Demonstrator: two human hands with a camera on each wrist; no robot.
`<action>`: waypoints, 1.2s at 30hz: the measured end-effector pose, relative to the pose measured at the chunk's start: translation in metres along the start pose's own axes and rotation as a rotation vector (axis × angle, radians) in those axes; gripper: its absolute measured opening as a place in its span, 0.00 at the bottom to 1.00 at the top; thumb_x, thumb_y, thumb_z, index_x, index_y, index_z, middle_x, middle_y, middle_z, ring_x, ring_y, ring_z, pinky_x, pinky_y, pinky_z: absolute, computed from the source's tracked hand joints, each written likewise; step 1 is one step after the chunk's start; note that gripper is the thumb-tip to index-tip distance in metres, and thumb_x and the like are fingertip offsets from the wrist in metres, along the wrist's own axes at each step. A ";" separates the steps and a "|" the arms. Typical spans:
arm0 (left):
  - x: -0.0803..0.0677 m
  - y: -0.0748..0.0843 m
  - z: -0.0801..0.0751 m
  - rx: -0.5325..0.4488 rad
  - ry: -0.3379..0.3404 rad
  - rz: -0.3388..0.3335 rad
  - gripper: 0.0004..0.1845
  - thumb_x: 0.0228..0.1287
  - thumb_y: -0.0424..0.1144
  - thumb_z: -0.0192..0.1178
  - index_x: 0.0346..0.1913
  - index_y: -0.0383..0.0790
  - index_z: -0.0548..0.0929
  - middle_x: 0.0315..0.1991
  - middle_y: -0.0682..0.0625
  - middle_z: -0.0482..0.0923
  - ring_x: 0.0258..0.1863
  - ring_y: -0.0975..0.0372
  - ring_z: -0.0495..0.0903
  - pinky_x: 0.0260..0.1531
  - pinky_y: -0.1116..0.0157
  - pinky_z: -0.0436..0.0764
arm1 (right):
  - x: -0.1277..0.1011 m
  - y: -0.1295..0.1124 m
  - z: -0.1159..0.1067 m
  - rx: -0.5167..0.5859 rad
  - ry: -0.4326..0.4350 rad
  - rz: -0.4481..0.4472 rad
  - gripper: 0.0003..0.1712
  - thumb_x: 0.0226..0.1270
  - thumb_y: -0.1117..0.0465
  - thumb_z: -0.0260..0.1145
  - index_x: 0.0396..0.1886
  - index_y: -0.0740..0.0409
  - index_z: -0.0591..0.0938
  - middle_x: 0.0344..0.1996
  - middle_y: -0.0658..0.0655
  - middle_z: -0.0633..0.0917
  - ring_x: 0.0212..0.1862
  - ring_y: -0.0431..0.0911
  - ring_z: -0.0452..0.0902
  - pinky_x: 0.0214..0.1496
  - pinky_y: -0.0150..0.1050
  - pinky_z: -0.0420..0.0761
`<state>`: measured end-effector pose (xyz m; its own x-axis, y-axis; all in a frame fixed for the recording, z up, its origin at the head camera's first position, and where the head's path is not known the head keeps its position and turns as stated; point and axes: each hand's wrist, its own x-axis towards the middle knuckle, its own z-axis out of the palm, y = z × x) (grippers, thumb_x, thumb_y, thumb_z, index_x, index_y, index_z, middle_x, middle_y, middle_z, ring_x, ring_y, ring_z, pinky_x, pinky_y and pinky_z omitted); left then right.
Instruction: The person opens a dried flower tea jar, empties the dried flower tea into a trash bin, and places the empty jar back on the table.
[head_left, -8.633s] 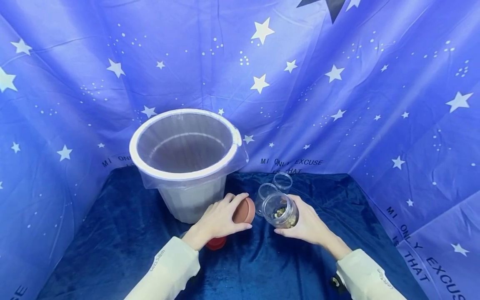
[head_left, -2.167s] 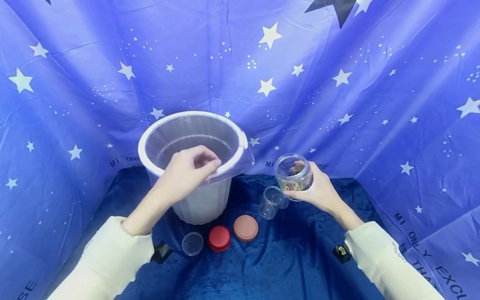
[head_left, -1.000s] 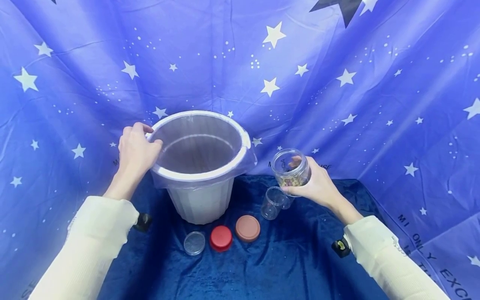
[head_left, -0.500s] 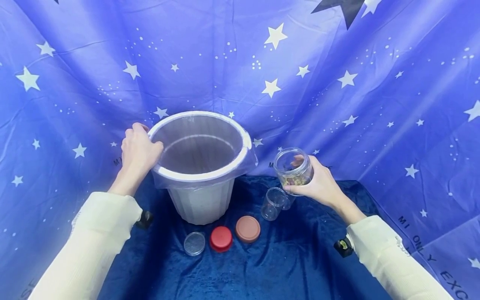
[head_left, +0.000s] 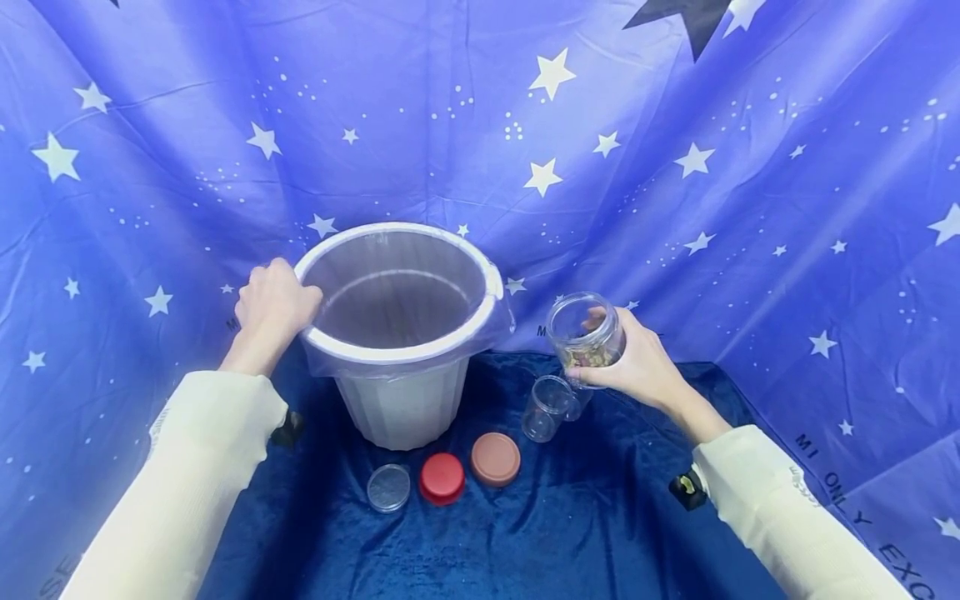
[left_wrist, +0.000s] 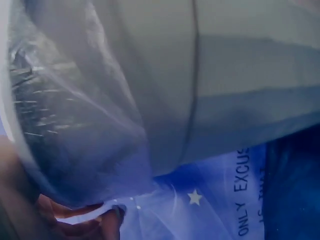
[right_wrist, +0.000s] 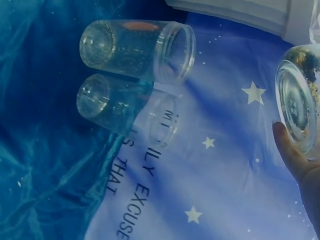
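A white bin (head_left: pixel 401 398) lined with a clear plastic bag (left_wrist: pixel 95 130) stands at the back of the blue cloth. My left hand (head_left: pixel 272 307) grips its left rim, fingers curled over the edge. My right hand (head_left: pixel 637 362) holds a lidless clear jar (head_left: pixel 585 333) with dried bits at its bottom, raised and tilted to the right of the bin. The same jar (right_wrist: pixel 297 107) shows at the right edge of the right wrist view, with a fingertip under it.
Two empty clear jars (head_left: pixel 546 406) (right_wrist: pixel 135 47) stand under the held jar. A clear lid (head_left: pixel 388 487), a red lid (head_left: pixel 442 478) and a brown lid (head_left: pixel 495 459) lie in a row before the bin. Starred blue fabric (head_left: pixel 675 167) walls the space.
My left hand has gone from above the bin's mouth to its left rim and curled tighter there. My right hand lifted the jar off the cloth and now holds it almost still.
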<state>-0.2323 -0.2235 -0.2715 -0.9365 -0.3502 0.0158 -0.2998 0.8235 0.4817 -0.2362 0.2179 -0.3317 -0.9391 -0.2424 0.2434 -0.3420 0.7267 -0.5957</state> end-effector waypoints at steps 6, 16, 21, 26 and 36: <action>0.001 -0.002 0.003 0.053 -0.017 -0.013 0.24 0.60 0.41 0.45 0.56 0.30 0.70 0.50 0.28 0.76 0.51 0.30 0.75 0.43 0.41 0.76 | 0.013 -0.011 -0.010 -0.041 0.017 0.000 0.54 0.42 0.41 0.82 0.66 0.56 0.67 0.57 0.63 0.78 0.54 0.57 0.77 0.52 0.56 0.78; 0.002 0.001 0.005 0.111 -0.028 -0.024 0.23 0.63 0.40 0.44 0.54 0.27 0.73 0.49 0.27 0.78 0.49 0.33 0.78 0.40 0.43 0.78 | 0.044 -0.033 -0.032 -0.032 0.013 0.006 0.62 0.38 0.43 0.84 0.70 0.58 0.61 0.57 0.64 0.78 0.55 0.58 0.77 0.53 0.58 0.79; 0.001 0.004 0.005 0.112 -0.013 -0.026 0.22 0.64 0.40 0.43 0.53 0.27 0.74 0.49 0.27 0.78 0.49 0.33 0.79 0.41 0.43 0.79 | 0.058 -0.040 -0.043 -0.051 0.010 0.004 0.64 0.38 0.41 0.84 0.70 0.58 0.60 0.58 0.66 0.77 0.57 0.59 0.76 0.54 0.60 0.79; 0.000 0.008 0.007 0.115 -0.006 -0.028 0.23 0.65 0.41 0.44 0.55 0.28 0.73 0.50 0.27 0.78 0.50 0.33 0.79 0.42 0.43 0.79 | 0.067 -0.046 -0.051 -0.085 0.003 -0.019 0.63 0.37 0.42 0.84 0.70 0.59 0.60 0.58 0.68 0.78 0.57 0.62 0.77 0.55 0.61 0.78; 0.001 0.004 0.007 0.111 -0.005 -0.047 0.23 0.64 0.41 0.45 0.57 0.29 0.73 0.51 0.27 0.78 0.50 0.34 0.79 0.41 0.43 0.79 | 0.085 -0.068 -0.046 -0.210 -0.041 -0.123 0.58 0.39 0.49 0.83 0.68 0.61 0.63 0.58 0.65 0.76 0.56 0.58 0.75 0.57 0.60 0.75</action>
<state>-0.2354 -0.2175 -0.2754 -0.9217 -0.3878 -0.0086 -0.3614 0.8505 0.3821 -0.2915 0.1777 -0.2352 -0.8931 -0.3598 0.2702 -0.4432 0.8069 -0.3905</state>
